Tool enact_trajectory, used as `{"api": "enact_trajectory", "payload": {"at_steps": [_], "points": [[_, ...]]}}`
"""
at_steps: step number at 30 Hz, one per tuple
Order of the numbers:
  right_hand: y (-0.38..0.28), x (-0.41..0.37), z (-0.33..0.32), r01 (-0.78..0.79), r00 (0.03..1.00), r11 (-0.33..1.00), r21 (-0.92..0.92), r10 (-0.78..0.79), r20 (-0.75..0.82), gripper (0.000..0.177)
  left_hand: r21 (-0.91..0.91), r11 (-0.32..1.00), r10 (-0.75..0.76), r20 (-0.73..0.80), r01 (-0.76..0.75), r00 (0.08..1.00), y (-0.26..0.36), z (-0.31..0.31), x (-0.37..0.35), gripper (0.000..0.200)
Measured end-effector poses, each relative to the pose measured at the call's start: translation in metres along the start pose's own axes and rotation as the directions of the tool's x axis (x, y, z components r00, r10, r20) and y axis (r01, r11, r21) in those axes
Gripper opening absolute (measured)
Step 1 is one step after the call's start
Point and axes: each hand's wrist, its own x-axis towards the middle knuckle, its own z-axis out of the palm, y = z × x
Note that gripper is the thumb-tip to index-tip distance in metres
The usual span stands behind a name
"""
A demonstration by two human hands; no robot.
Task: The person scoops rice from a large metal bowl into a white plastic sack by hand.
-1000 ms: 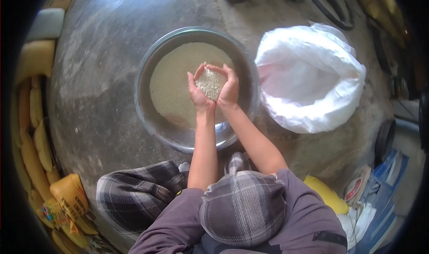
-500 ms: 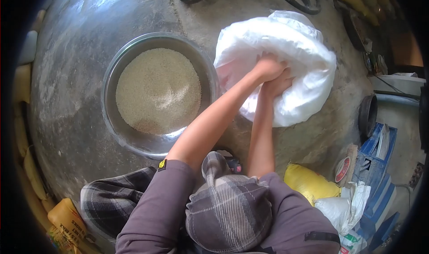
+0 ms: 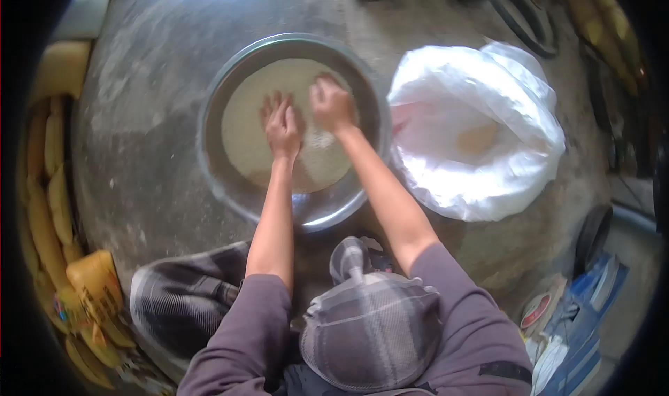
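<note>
A wide metal basin (image 3: pixel 211 176) stands on the floor, holding a broad bed of pale, rice-like grain (image 3: pixel 245 128). Over the left-middle of the grain is my left hand (image 3: pixel 282 128), palm down with its fingers apart. My right hand (image 3: pixel 332 105) is at the right side of the same grain, its fingers loosely bent and smeared by motion. Right of the basin, a white woven sack (image 3: pixel 481 194) sits with its mouth wide and rim rolled outward. A small patch of tan grain (image 3: pixel 478 140) shows at the sack's bottom.
Filled yellowish sacks (image 3: pixel 45 208) line the left edge, with an orange-yellow container (image 3: pixel 95 277) near them. A black tyre (image 3: pixel 523 20) lies at the top right. Blue plastic items (image 3: pixel 592 305) and a dark round rim (image 3: pixel 592 236) are at the lower right.
Both hands have come out of the white sack and moved left over the grain in the basin. The sack's inside now shows. The whole view has shifted somewhat.
</note>
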Motion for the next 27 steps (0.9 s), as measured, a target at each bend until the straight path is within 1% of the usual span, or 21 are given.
{"api": "enact_trajectory", "payload": {"at_steps": [1,3,4,5,6,7,8,9,10,11,12,13,14,15,16,17,18,20,22,25,27], "points": [[0.025,-0.006,0.021,0.046,0.999,0.994,-0.096,-0.046,0.000,0.035,-0.036,0.999,0.010,0.040,-0.009,0.999,0.002,0.009,-0.004,0.036],[0.023,-0.012,0.019,0.005,0.999,0.987,-0.163,0.002,0.043,0.038,0.064,0.998,-0.024,-0.049,0.027,0.998,0.002,0.026,-0.014,0.037],[0.019,-0.016,0.020,-0.042,0.999,0.988,-0.147,0.037,-0.036,0.036,0.036,0.999,-0.022,-0.012,0.023,1.000,0.006,0.032,-0.020,0.037],[0.013,-0.021,0.016,-0.079,0.992,0.990,-0.117,0.066,-0.110,0.035,-0.108,0.991,-0.079,0.003,0.079,0.997,0.008,0.034,-0.025,0.038],[0.003,-0.026,0.004,-0.097,0.990,0.987,-0.128,0.083,-0.115,0.035,-0.238,0.961,-0.139,0.018,0.139,0.990,0.008,0.035,-0.029,0.039],[-0.012,-0.031,-0.005,-0.337,0.941,0.941,0.003,0.337,0.020,0.034,-0.233,0.962,-0.137,0.033,0.141,0.990,0.007,0.041,-0.035,0.039],[-0.025,-0.035,-0.009,-0.556,0.826,0.825,0.103,0.533,0.184,0.035,-0.431,0.871,-0.263,-0.004,0.235,0.965,0.006,0.049,-0.044,0.039],[-0.029,-0.040,-0.006,-0.557,0.824,0.822,0.116,0.532,0.195,0.035,-0.604,0.738,-0.393,-0.022,0.301,0.919,0.009,0.052,-0.052,0.041],[-0.031,-0.047,0.000,-0.589,0.808,0.784,0.194,0.575,0.131,0.035,-0.772,0.538,-0.514,0.017,0.337,0.858,0.029,0.045,-0.051,0.043],[-0.033,-0.053,0.005,-0.609,0.784,0.745,0.272,0.617,0.069,0.035,-0.695,0.567,-0.578,0.048,0.443,0.815,0.031,0.037,-0.052,0.048],[-0.032,-0.055,0.009,-0.650,0.740,0.664,0.371,0.663,0.111,0.032,-0.840,0.308,-0.639,0.165,0.446,0.752,0.024,0.034,-0.049,0.051],[-0.034,-0.060,0.015,-0.649,0.740,0.659,0.379,0.664,0.112,0.032,-0.908,0.020,-0.654,0.305,0.419,0.693,0.018,0.032,-0.048,0.054],[-0.042,-0.064,0.013,-0.664,0.720,0.595,0.452,0.672,0.172,0.030,-0.905,0.023,-0.649,0.310,0.424,0.695,0.012,0.029,-0.052,0.054],[-0.042,-0.071,0.010,-0.674,0.701,0.529,0.516,0.679,0.220,0.028,-0.911,-0.081,-0.623,0.363,0.404,0.693,0.004,0.025,-0.059,0.056],[-0.047,-0.075,0.010,-0.614,0.737,0.519,0.594,0.647,0.197,0.027,-0.899,-0.201,-0.580,0.428,0.388,0.693,0.000,0.027,-0.064,0.058],[-0.048,-0.081,0.012,-0.572,0.765,0.540,0.618,0.622,0.165,0.028,-0.846,-0.409,-0.254,0.466,0.343,0.848,-0.040,0.037,-0.080,0.054],[-0.055,-0.083,0.006,-0.581,0.742,0.478,0.659,0.645,0.186,0.029,-0.804,-0.456,-0.204,0.512,0.382,0.835,-0.004,0.057,-0.078,0.054],[-0.060,-0.088,0.003,-0.581,0.708,0.411,0.703,0.682,0.186,0.029,-0.786,-0.462,-0.249,0.559,0.411,0.791,0.003,0.032,-0.074,0.053],[-0.064,-0.083,0.000,-0.504,0.700,0.360,0.785,0.703,0.127,0.027,-0.783,-0.453,-0.299,0.584,0.426,0.755,0.006,0.002,-0.069,0.051],[-0.069,-0.069,0.000,-0.388,0.677,0.224,0.894,0.727,0.112,0.026,-0.830,-0.390,-0.416,0.546,0.400,0.727,0.009,-0.019,-0.038,0.049],[-0.078,-0.062,-0.006,-0.381,0.682,0.249,0.891,0.726,0.088,0.026,-0.874,-0.311,-0.514,0.485,0.374,0.707,0.060,-0.013,-0.029,0.048]]}}
